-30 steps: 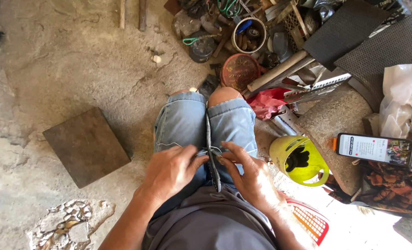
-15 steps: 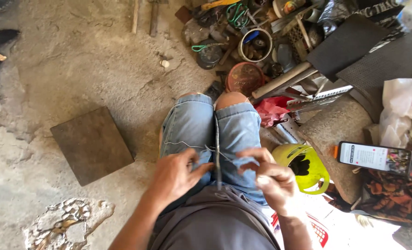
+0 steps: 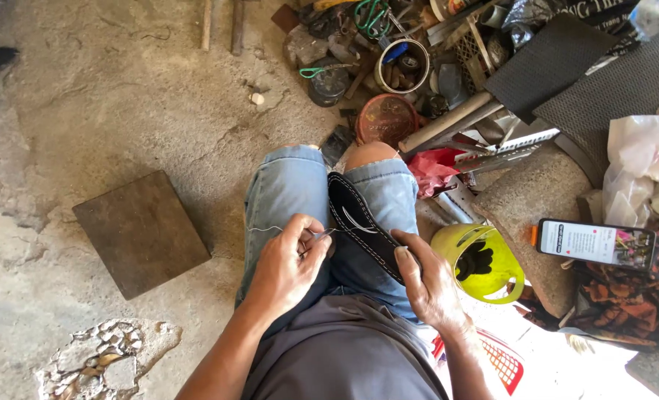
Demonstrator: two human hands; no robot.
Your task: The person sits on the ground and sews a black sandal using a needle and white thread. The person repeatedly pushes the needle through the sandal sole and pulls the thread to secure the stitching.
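A black shoe sole (image 3: 359, 222) with white stitching along its edge lies across my knees, which are in blue jeans (image 3: 285, 192). My right hand (image 3: 429, 285) holds the sole's near end, thumb on top. My left hand (image 3: 289, 267) pinches a thin metal needle (image 3: 320, 235) beside the sole, and a fine thread (image 3: 266, 229) runs left from it over my thigh.
A square brown board (image 3: 143, 231) lies on the concrete floor to the left. A yellow-green container (image 3: 481, 263), a phone (image 3: 594, 243) on a stone, a white plastic bag (image 3: 644, 170) and a pile of tools, tins and black mats (image 3: 566, 63) crowd the right and top.
The sole has turned from edge-on between my knees to lying flat, its stitched face up. My left hand has drawn back with the needle and thread.
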